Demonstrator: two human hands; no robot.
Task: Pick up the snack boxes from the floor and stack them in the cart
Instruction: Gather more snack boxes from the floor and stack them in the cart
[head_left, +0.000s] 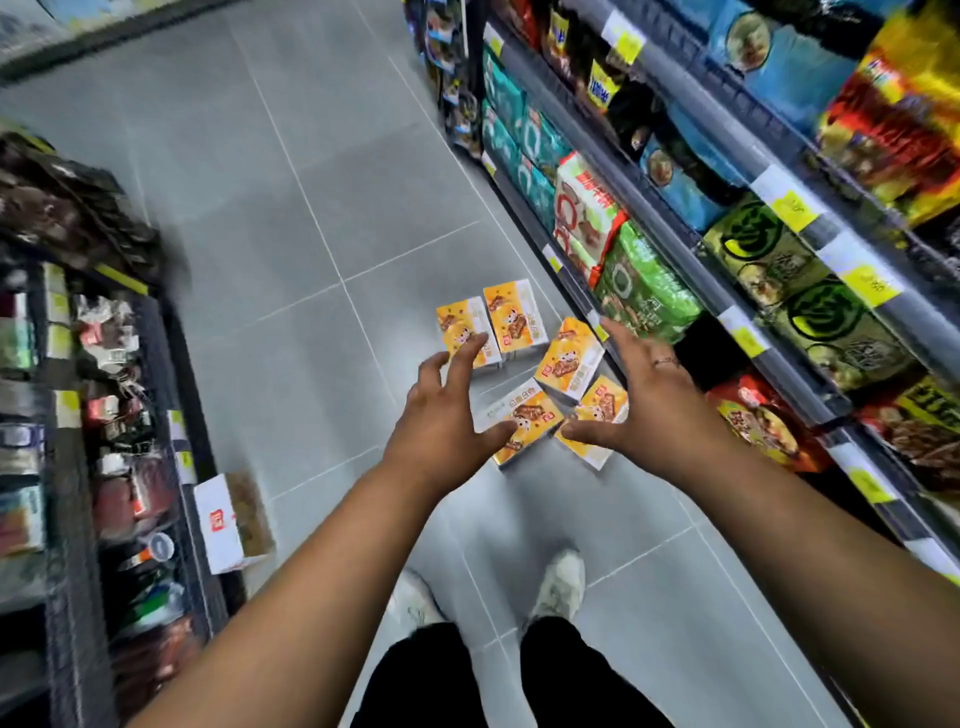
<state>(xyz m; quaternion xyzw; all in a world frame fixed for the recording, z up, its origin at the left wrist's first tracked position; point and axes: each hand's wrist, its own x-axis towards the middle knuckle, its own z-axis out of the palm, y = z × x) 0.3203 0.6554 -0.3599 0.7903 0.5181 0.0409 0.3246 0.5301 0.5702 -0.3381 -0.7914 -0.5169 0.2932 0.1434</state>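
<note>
Several orange-and-white snack boxes lie scattered on the grey tiled floor beside the right shelf. Two sit side by side at the far end (514, 316), one lies tilted in the middle (569, 358), and two more lie nearest me (524, 415). My left hand (447, 415) hovers over the near boxes with spread fingers, holding nothing. My right hand (644, 400) is spread the same way at the right side of the pile, thumb pointing toward the left thumb. No cart is clearly visible.
A shelf of packaged snacks (727, 234) runs along the right. On the left stands a dark rack of goods (104, 415) with a white carton (228, 519) at its foot. My two feet (558, 587) stand on the tiles below the pile.
</note>
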